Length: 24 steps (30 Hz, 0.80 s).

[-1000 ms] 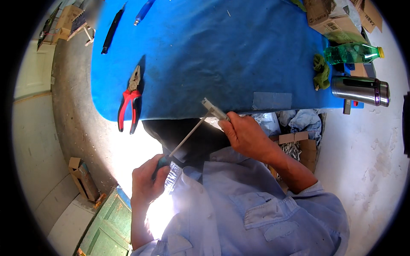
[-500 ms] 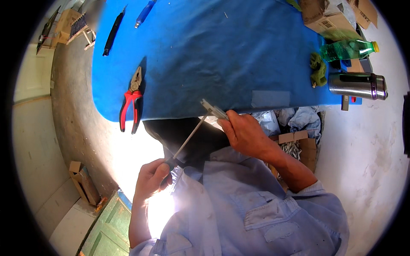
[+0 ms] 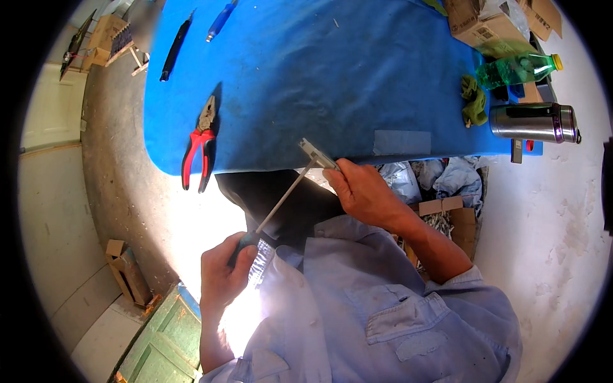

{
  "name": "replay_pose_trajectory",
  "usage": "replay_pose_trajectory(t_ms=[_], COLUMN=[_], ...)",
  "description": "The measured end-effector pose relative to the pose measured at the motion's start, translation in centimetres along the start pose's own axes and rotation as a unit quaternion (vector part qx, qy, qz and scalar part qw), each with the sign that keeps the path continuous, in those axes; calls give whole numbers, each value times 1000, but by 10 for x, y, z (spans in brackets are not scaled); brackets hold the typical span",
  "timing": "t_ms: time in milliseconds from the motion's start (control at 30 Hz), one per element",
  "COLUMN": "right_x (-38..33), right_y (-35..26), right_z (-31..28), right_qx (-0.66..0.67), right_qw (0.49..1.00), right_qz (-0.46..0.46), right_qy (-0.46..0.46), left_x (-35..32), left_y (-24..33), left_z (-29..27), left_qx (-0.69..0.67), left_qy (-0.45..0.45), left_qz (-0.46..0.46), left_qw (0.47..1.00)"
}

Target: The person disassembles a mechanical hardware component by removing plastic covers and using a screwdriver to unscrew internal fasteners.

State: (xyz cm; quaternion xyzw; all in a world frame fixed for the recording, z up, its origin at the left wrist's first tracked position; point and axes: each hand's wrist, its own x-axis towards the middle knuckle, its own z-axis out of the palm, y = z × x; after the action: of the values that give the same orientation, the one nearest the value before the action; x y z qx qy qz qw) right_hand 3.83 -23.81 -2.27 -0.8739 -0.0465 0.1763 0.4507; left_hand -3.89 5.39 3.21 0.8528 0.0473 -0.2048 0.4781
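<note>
My left hand (image 3: 225, 268) is closed round the dark handle of a screwdriver (image 3: 283, 202). Its long thin shaft slants up to the right, and the tip meets a small pale metal part (image 3: 317, 155). That narrow part is pinched between the thumb and fingers of my right hand (image 3: 365, 191), just by the table's near edge; my fingers cover its lower end. Red-and-black pliers (image 3: 200, 145) lie on the blue-covered table (image 3: 287, 83) to the left, handles reaching over the edge.
A black pen-like tool (image 3: 176, 48) and a blue one (image 3: 221, 23) lie at the far left. On the right are a green bottle (image 3: 518, 70), a steel thermos (image 3: 533, 123), a green cloth (image 3: 472, 102) and a cardboard box (image 3: 488, 29). Below the table stands an open carton (image 3: 461, 230).
The metal part now sits slightly higher, with the screwdriver still against it. My left hand has turned a little, showing more of the handle. The whole view has shifted slightly.
</note>
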Motion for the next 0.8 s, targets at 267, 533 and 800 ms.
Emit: replay_pose_trajectory(t_ms=[267, 533, 800], right_x=[1, -1, -2], right_y=[0, 1, -12], right_z=[-3, 1, 0], right_qx=[-33, -79, -119], right_qw=[999, 997, 992], right_qz=[8, -1, 28], right_qy=[-24, -11, -26], left_x=[2, 4, -12], left_y=[16, 32, 37], left_z=[-4, -7, -1], left_qx=[34, 221, 439], left_qy=[-22, 25, 87], left_qz=[-24, 67, 153], left_qw=[999, 973, 881])
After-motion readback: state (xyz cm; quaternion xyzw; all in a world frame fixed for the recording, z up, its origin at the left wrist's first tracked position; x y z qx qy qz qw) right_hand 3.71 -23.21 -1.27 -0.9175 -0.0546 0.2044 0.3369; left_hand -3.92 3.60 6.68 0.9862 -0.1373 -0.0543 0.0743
